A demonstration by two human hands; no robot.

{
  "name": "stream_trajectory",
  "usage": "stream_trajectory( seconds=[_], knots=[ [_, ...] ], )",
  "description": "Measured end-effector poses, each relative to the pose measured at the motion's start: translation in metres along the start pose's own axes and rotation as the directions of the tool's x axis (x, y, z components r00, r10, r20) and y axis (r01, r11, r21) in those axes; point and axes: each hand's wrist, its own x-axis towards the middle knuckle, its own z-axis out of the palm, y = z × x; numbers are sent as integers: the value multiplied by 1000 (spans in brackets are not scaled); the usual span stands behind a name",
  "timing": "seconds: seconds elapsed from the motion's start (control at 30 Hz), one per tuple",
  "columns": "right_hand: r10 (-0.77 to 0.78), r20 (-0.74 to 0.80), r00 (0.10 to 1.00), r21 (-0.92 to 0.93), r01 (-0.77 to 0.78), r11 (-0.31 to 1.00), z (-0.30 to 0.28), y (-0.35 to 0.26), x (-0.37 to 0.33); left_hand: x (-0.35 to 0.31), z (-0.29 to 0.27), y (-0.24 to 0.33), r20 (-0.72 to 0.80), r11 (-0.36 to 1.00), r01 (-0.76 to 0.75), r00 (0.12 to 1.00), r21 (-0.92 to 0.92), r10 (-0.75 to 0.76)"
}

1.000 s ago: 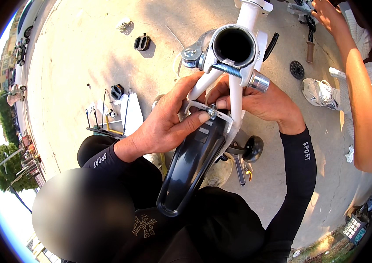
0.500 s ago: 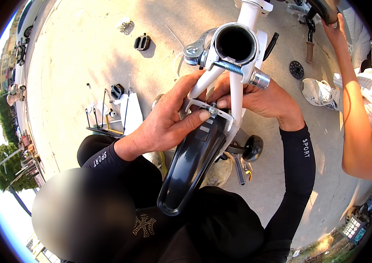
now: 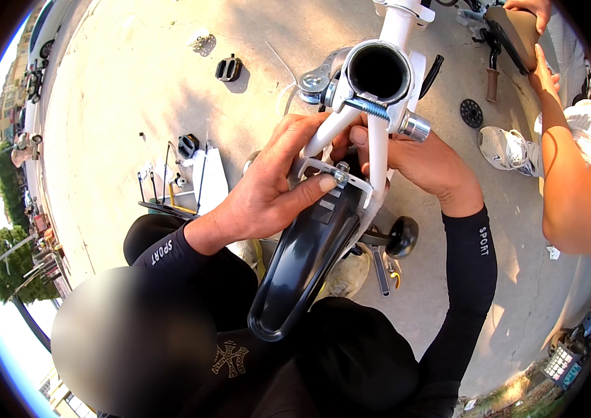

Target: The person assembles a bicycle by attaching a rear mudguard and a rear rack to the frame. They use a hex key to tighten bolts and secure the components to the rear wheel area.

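A white bicycle frame [image 3: 338, 129] stands before me, its round seat tube [image 3: 379, 72] facing up with a clamp bolt and quick-release lever. Below it, a black mudguard [image 3: 302, 258] reaches toward my lap. My left hand [image 3: 261, 184] is closed round the mudguard's white bracket [image 3: 359, 187], its thumb beside a small bolt [image 3: 341, 174]. Between and behind the two frame tubes, my right hand [image 3: 421, 160] is closed, its thumb and fingertips bent together just above the bolt. Whatever those fingertips hold is hidden by the tube.
A training wheel [image 3: 402, 237] and a wrench [image 3: 380, 272] are right of the mudguard. Pedals [image 3: 228, 69] [image 3: 187, 145] and rods [image 3: 166, 171] lie left. Another person's arm [image 3: 564, 160] reaches to a brown saddle [image 3: 515, 35]; a handlebar grip [image 3: 492, 84] and black disc [image 3: 471, 113] lie near.
My right thumb has lifted from beside the bolt to higher between the tubes. My left hand keeps its hold. The other person's hands and the saddle have shifted at the upper right.
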Motion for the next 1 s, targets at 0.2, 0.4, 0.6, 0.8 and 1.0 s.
stream_trajectory(
  seconds=[0.2,0.4,0.6,0.8,1.0],
  knots=[
    [-12,106,994,-76,21,997,-2,2,7,0,3,-2,-21,998,1,1000,-62,-2],
    [61,118,991,-54,-55,997,-8,-5,0,1,3,0,-9,996,-2,1000,-85,1],
    [80,84,993,-64,-74,995,-6,-6,6,0,6,0,-10,988,22,1000,-155,-24],
    [37,194,980,-123,-13,992,-8,-9,5,-3,4,1,6,990,58,998,-131,-58],
    [59,174,983,-74,-46,996,-12,-6,2,-2,5,0,-10,993,50,999,-111,-51]
  ],
)
